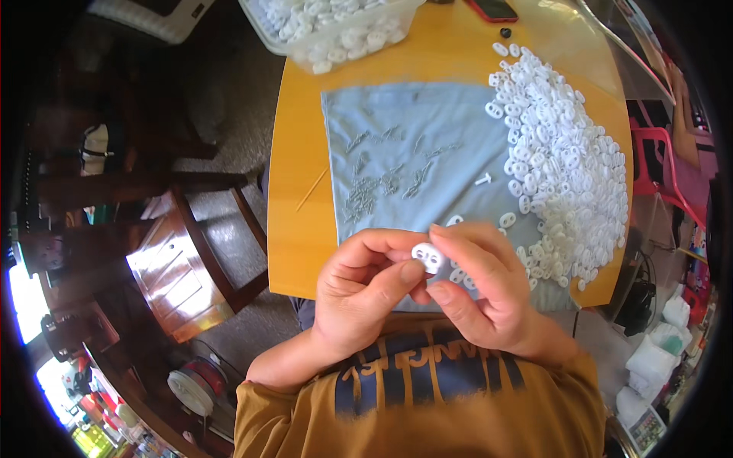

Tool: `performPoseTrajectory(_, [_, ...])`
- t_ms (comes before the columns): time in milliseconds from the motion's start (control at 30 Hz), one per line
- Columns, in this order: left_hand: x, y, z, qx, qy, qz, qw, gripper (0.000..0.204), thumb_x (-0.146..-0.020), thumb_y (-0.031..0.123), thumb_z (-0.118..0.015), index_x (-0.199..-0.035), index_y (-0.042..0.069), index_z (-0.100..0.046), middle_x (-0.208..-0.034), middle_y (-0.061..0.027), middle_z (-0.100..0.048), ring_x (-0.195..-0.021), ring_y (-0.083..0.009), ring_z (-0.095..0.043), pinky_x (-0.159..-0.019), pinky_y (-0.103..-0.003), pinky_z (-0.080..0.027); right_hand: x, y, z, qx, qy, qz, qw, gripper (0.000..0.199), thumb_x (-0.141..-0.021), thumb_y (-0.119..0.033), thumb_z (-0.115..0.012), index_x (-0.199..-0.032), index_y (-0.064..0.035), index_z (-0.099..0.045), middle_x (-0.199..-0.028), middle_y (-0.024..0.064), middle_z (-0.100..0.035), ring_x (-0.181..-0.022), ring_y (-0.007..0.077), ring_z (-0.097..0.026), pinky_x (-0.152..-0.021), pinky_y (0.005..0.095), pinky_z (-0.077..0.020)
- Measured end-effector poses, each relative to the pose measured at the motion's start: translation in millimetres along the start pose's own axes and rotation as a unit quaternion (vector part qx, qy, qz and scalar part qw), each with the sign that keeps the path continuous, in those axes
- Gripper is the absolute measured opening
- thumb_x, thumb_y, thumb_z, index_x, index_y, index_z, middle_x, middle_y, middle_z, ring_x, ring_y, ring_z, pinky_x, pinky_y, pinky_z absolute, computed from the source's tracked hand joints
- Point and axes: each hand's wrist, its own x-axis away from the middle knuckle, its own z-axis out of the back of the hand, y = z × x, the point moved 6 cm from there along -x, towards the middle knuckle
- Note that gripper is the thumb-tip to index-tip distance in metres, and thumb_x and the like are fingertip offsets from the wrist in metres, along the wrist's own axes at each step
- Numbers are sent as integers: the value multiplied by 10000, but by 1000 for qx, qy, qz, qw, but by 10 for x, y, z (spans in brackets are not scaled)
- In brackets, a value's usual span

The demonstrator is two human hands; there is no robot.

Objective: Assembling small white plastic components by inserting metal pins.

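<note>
My left hand (355,286) pinches a small white oval plastic piece with two holes (428,258), which looks like a cord lock, between thumb and fingers. Close on its right side is my right hand (489,282), slightly blurred, its thumb and index finger apart with nothing visible between them. The index fingertip is near the piece's upper edge; whether it touches, I cannot tell. Beyond the hands, a grey-blue cloth (412,114) bears scattered small metal springs (363,195) and a white T-shaped plastic part (483,179). Several loose white pieces (507,220) lie near my right hand.
A large heap of white two-hole pieces (569,168) covers the right side of the yellow table (298,252). At the back stands a clear plastic bin (351,46) of white parts. A thin wooden stick (311,189) lies left of the cloth; a phone (495,9) rests far right.
</note>
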Motion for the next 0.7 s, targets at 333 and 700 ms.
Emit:
performPoseTrajectory(333, [-1391, 1297, 79, -201, 93, -192, 956, 225, -915, 127, -513, -1052, -40, -575, -1037, -139, -609, -815, -118, -570, -720, -216, -446, -68, -445, 496, -434, -52, 18, 899, 139, -844, -114, -547, -827, 16, -594, -794, 139, -606, -713, 273, -584, -688, 372, -477])
performPoseTrajectory(700, [-905, 304, -98, -301, 31, -57, 952, 297, -878, 56, -540, -1159, -34, -512, -1008, -117, -605, -721, -108, -568, -676, -231, -469, 11, -634, 607, -428, 54, -22, 902, 298, -888, -296, -528, -860, -43, -682, -939, 144, -663, -873, 304, -589, -759, 362, -473])
